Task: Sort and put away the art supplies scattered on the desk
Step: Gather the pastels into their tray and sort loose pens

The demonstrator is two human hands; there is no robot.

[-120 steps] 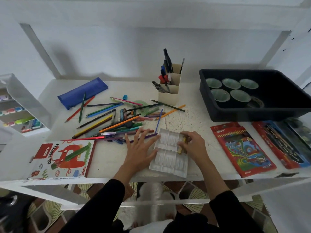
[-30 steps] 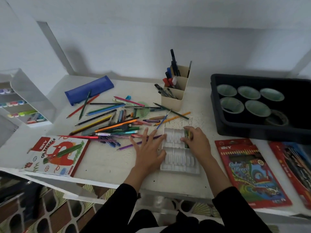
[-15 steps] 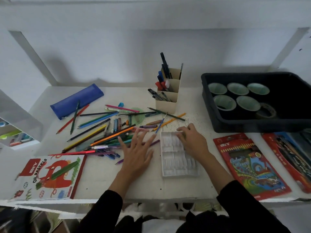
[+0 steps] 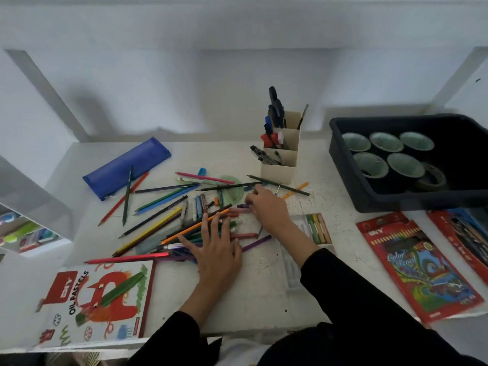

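Observation:
A loose pile of colour pencils and pastel sticks [image 4: 169, 220] covers the middle of the white desk [image 4: 250, 299]. My left hand [image 4: 215, 250] lies flat on the near edge of the pile with its fingers spread and holds nothing. My right hand [image 4: 268, 207] reaches across into the pile, and its fingertips pinch the end of a short purple pastel [image 4: 242, 206]. The white pastel tray [image 4: 315, 229] sits to the right with several pastels in its far end. My right forearm hides much of it.
An oil pastels box [image 4: 97, 302] lies front left and a blue pencil case [image 4: 126, 167] back left. A cream pen holder [image 4: 280, 159] stands behind the pile. Right: a black bin [image 4: 340, 159] of cups and colour pencil packs [image 4: 420, 265].
My right hand left the tray's far end and reached left into the pile to the purple pastel. My left hand slid forward onto the pencils. The camera tipped lower.

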